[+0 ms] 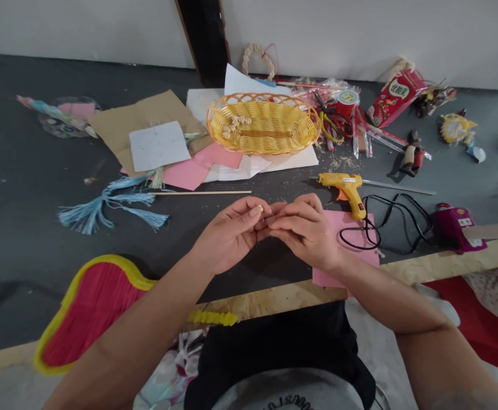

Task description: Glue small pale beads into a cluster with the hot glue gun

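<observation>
The yellow basket (270,124) stands on the grey bench (13,228), and a little heap of pale pieces (237,126) lies in its left end. In front of the basket, on the person's side, the two hands meet above the bench. The left hand (235,232) pinches a small pale piece (260,209) between thumb and forefinger. The right hand (306,232) has its fingers bent and gathered against the left fingertips; whether they also grasp something, I cannot tell.

In front of the basket and to its right lies a yellow glue gun (348,187) with a black cable (387,219). A thin stick (206,193) lies just in front of the basket, and a blue tassel (97,209) is farther to the basket's left. To the right of the basket, well apart, there is a red carton (396,97).
</observation>
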A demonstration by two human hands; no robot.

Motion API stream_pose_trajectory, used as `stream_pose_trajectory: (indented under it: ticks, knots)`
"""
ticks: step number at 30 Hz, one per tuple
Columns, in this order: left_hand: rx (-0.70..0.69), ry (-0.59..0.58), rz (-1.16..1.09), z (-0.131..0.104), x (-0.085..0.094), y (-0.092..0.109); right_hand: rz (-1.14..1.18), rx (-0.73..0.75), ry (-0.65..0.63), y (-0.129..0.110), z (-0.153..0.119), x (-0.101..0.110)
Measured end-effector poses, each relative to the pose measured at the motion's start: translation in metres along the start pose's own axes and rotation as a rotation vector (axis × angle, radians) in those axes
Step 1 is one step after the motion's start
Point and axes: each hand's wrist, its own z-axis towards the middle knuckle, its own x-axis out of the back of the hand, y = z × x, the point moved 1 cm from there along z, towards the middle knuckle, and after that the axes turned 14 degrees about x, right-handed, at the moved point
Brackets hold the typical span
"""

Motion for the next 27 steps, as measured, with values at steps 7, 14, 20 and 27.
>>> stream_pose_trajectory:
  ticks: [7,14,20,27]
  knots:
    - [-0.007,-0.086,0.052,-0.001,0.0,-0.006,-0.23,-0.071,-0.097,-0.001,-0.002,-0.01]
    - [-0.002,-0.083,0.113,-0.003,0.0,-0.002,-0.126,-0.134,-0.038,0.006,0.001,0.002]
    - [-0.006,-0.104,0.096,-0.007,-0.001,0.004,0.063,-0.282,0.099,0.021,0.002,0.014]
    - [-0.017,-0.127,0.203,-0.008,0.0,0.004,0.351,-0.479,0.07,0.021,0.0,0.009]
